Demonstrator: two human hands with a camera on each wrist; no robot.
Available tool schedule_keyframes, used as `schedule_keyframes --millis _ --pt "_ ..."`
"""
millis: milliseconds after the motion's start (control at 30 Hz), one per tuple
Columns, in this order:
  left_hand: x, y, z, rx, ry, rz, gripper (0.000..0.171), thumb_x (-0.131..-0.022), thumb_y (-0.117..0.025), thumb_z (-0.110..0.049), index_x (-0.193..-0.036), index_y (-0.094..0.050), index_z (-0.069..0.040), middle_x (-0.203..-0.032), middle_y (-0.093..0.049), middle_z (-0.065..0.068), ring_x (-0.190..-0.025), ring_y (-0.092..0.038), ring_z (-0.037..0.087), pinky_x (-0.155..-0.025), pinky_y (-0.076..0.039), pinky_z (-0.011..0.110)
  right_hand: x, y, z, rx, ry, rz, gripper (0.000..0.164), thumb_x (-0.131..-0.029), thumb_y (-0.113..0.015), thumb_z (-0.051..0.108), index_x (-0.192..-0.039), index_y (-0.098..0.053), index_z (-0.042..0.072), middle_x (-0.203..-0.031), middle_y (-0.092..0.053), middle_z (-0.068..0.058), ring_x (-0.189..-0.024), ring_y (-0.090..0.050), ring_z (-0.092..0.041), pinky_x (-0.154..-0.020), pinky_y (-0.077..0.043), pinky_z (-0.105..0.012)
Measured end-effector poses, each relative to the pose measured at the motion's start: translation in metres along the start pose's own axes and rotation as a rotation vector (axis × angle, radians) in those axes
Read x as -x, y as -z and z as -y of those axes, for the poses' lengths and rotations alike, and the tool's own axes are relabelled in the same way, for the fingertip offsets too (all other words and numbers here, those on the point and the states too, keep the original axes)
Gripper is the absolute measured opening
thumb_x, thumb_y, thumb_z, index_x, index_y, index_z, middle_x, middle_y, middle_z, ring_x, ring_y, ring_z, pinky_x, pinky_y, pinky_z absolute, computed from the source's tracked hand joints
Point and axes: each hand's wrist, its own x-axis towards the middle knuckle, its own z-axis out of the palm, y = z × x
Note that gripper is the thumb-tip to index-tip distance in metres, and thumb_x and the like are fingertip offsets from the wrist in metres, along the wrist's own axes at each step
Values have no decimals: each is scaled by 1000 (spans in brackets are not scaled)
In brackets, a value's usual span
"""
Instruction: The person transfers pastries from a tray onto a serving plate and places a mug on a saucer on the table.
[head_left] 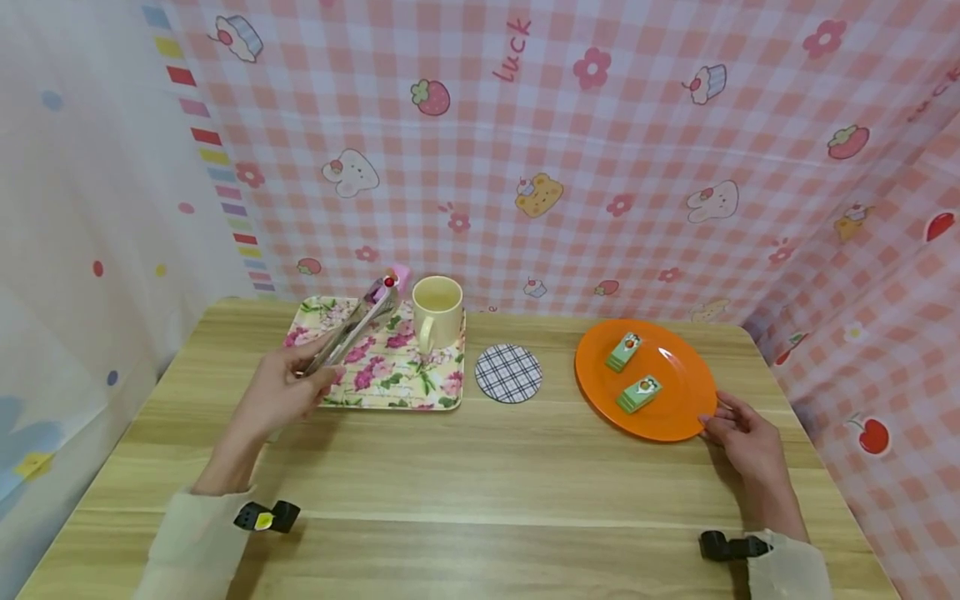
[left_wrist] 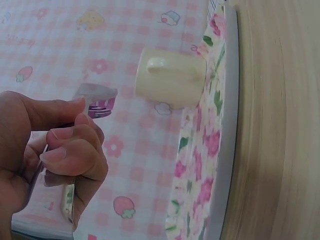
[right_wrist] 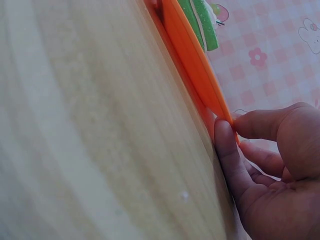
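Gripping the tongs at left of centre in the head view, the left hand has its thumb and fingers curled round both arms. Between the tips, above the tray's far edge, is a pink and purple piece with a red berry on it; the left wrist view shows its stripes. At lower right of the head view, the right hand pinches the rim of the orange plate between thumb and fingers. Two green pieces with decorated tops lie apart on that plate, one farther back, the other nearer the front.

Beneath the tongs, left of centre, lies the flowered tray. A pale yellow mug stands upright at its back right corner, handle facing the front. A round checked coaster lies near the middle of the frame, between tray and plate. All rest on the wood-grain table. Pink checked cloth fills the upper frame and the right side; white dotted cloth hangs at far left. Pale sleeves cover both forearms at the lower edge.
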Motion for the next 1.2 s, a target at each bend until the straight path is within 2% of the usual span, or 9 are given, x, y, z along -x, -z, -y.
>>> schedule_keyframes --millis 167,400,600,733,867,1067,1200 --pt "2 -4 -5 13 -2 5 56 -100 -67 -23 -153 -50 -22 -71 -61 14 -49 -45 8 -39 -41 27 1 -1 2 2 -14 -4 67 -99 -66 9 -160 -35 7 -101 -58 13 -84 -65 2 -77 -60 -17" --pt "2 -14 -13 53 -27 31 56 -99 -65 -13 -152 -51 -21 -68 -61 9 -49 -45 8 -38 -37 26 0 0 1 -25 -19 -12 68 -99 -67 8 -159 -36 8 -101 -57 12 -83 -64 0 -77 -60 -16" --pt "1 -27 -16 86 -29 53 56 -98 -68 -15 -151 -51 -20 -73 -65 10 -54 -50 10 -41 -39 25 -1 1 0 -24 -15 -16 67 -99 -66 8 -159 -37 7 -100 -57 12 -83 -64 1 -76 -60 -16" --pt "-1 -35 -17 97 -41 67 55 -98 -67 -15 -151 -52 -20 -74 -63 16 -56 -49 10 -42 -39 24 -1 0 -1 -39 -18 -19 67 -98 -66 7 -159 -37 6 -98 -58 14 -81 -65 2 -76 -60 -16" --pt "-3 -43 -17 87 -52 61 55 -97 -69 -14 -149 -54 -19 -84 -68 21 -56 -49 10 -43 -39 24 -2 0 -2 -48 -17 -20 67 -98 -66 5 -159 -37 6 -97 -59 15 -81 -66 2 -76 -60 -17" --pt "-6 -54 -20 66 -55 81 54 -96 -71 -19 -148 -56 -22 -73 -63 19 -58 -51 14 -43 -40 25 -3 -1 -2 -48 -26 -28 67 -98 -66 5 -159 -37 6 -98 -59 14 -82 -66 1 -76 -60 -17" --pt "-7 -61 -21 82 -54 98 55 -96 -71 -17 -148 -56 -23 -72 -63 17 -56 -52 15 -43 -41 26 -4 -1 -2 -28 -26 -25 67 -99 -66 6 -159 -37 7 -99 -59 13 -82 -66 1 -76 -60 -17"
